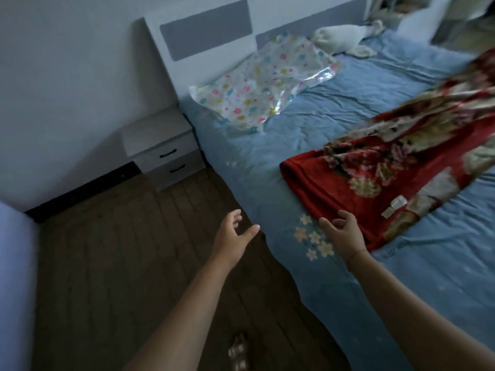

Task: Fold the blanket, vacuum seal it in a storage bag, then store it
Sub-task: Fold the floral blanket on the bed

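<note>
On the blue-sheeted bed the red floral plush blanket lies partly folded, with the flowered clear plastic storage bag near the headboard; both hands, left and right, reach empty with spread fingers, and should probably pinch the near corners evenly to fold squarely.

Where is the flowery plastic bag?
The storage bag lies flat at the head of the bed, against the headboard, above the nightstand and well beyond the red blanket.
</note>
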A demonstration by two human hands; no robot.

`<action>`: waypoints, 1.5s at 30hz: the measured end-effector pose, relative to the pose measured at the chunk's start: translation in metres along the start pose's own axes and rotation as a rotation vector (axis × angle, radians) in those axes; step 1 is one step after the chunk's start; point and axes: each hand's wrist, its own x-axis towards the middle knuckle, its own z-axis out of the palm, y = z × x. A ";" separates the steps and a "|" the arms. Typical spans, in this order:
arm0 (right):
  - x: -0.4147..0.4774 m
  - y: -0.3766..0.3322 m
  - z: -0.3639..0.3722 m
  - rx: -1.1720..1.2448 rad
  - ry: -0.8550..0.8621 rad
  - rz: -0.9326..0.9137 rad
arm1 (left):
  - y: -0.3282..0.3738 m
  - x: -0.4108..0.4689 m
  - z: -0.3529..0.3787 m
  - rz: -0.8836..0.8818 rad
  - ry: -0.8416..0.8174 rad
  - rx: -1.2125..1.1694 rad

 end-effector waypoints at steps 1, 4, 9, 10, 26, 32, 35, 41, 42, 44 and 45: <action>0.009 -0.005 0.005 0.022 0.038 0.007 | 0.004 0.022 0.000 0.028 -0.043 0.011; 0.031 -0.020 0.016 0.059 0.156 0.026 | 0.020 0.080 0.002 0.096 -0.183 0.038; 0.055 -0.039 0.023 0.126 0.310 0.066 | 0.054 0.159 0.019 0.199 -0.370 0.110; 0.059 -0.039 0.022 0.136 0.337 0.083 | 0.060 0.174 0.025 0.213 -0.406 0.122; 0.193 0.058 -0.036 0.154 0.587 0.553 | 0.100 0.375 0.185 0.375 -0.645 0.502; 0.224 0.101 -0.046 0.143 0.568 0.683 | 0.067 0.435 0.209 0.309 -0.634 0.745; 0.233 0.120 -0.042 0.081 0.568 0.750 | 0.049 0.457 0.225 0.246 -0.627 0.820; 0.245 0.136 -0.028 -0.026 0.623 0.868 | 0.023 0.473 0.254 0.205 -0.647 0.874; 0.247 0.138 -0.026 -0.049 0.632 0.897 | 0.020 0.474 0.256 0.236 -0.656 0.919; 0.254 0.145 -0.023 -0.075 0.628 0.954 | 0.013 0.479 0.262 0.280 -0.665 0.998; 0.257 0.146 -0.024 -0.075 0.636 0.952 | 0.010 0.481 0.264 0.290 -0.660 1.018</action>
